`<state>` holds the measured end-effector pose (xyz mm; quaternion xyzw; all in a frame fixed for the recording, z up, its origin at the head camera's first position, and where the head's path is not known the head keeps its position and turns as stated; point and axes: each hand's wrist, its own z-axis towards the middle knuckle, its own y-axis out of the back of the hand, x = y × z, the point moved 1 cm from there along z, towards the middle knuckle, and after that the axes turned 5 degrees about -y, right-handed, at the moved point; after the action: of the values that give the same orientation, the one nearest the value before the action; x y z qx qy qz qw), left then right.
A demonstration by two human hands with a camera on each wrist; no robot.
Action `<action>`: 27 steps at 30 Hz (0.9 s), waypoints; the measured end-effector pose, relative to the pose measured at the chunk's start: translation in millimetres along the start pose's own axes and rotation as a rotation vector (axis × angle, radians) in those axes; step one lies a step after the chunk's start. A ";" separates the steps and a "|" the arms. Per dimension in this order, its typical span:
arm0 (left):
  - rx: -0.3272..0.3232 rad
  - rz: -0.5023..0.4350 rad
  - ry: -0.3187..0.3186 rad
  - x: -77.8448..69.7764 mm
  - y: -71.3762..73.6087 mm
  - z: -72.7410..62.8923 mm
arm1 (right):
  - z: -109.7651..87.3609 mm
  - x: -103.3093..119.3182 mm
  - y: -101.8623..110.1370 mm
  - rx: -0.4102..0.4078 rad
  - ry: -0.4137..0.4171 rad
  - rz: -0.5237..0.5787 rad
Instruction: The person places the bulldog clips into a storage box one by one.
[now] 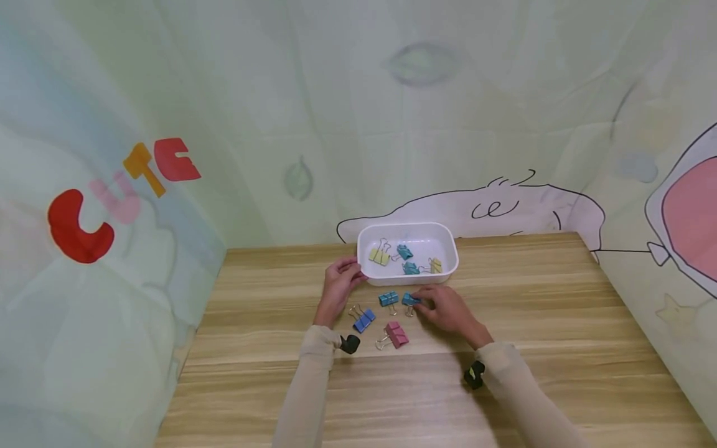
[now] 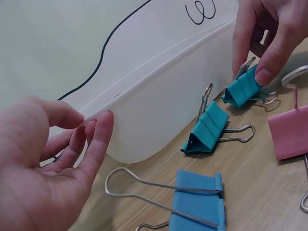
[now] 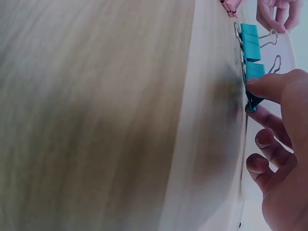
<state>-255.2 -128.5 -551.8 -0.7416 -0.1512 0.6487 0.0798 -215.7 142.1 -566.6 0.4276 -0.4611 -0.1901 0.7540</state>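
With thumb and fingers, my left hand (image 1: 339,285) pinches the rim of a white plastic tray (image 1: 408,279) at its left front corner. My right hand (image 1: 448,308) grips a teal binder clip (image 2: 244,87) between thumb and index finger, just in front of the tray. Beside it stands a second teal binder clip (image 1: 388,298), its wire handles spread. Nearer to me lie a blue binder clip (image 1: 364,320) and a pink binder clip (image 1: 397,334). Inside the tray are two yellow clips, one a yellow binder clip (image 1: 379,256), and two teal ones, including a teal binder clip (image 1: 411,268).
The wooden table (image 1: 560,311) runs back to a printed curtain (image 1: 269,124) close behind the tray. Coloured letters mark the curtain on the left, and a pink balloon drawing (image 1: 694,211) is on the right. Dark wrist cameras sit on both wrists.
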 end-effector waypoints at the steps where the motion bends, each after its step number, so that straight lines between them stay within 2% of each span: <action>1: -0.001 0.001 0.001 0.1 0.0 -0.5 | -0.2 0.8 0.4 -0.003 0.004 0.007; 7: -0.005 0.002 0.006 -1.2 0.3 -3.0 | 3.0 7.0 7.1 -0.010 0.028 0.004; 20: 0.007 -0.002 0.004 -1.0 0.6 -1.2 | 25.0 30.5 39.8 -0.072 0.125 -0.035; 27: 0.011 0.001 -0.002 -1.6 0.5 -2.6 | 40.2 38.4 48.4 -0.085 0.109 -0.046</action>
<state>-252.8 -129.3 -550.0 -0.7406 -0.1474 0.6503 0.0832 -236.1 124.4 -498.1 0.4154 -0.4009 -0.2035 0.7908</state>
